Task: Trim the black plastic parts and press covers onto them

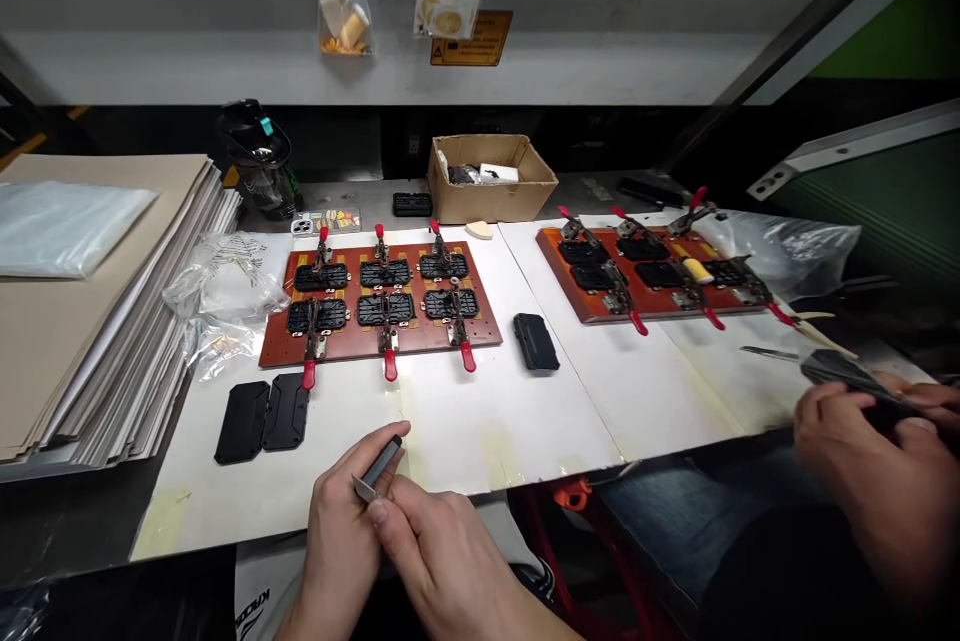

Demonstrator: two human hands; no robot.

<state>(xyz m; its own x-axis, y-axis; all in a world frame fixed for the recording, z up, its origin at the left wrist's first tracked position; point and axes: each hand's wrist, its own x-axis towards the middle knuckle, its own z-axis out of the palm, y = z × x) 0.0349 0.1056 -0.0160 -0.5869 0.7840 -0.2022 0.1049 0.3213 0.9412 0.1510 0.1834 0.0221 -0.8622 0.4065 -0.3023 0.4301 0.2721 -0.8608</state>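
Note:
My left hand [336, 519] is closed around a small black rectangular plastic part [381, 463], tilted on its edge in front of my body. My right hand [442, 543] presses against it, fingers closed on a short metal blade [365, 489] whose tip rests at the part's near end. The blade's handle is hidden in the fingers. Beyond my hands lies a red-brown fixture board [375, 345] with several black plastic panels [386, 309] under red-handled toggle clamps [390, 364]. Two black covers [241, 421] lie side by side at the left; a single black case [536, 341] is at the right.
A co-worker's hands [862, 441] hold a dark part and a blade at the right, near a second clamp board [592, 309]. Stacked cardboard sheets [180, 251] stand left. A cardboard box [495, 201], a dark bottle [259, 161] and a phone [326, 221] are at the back.

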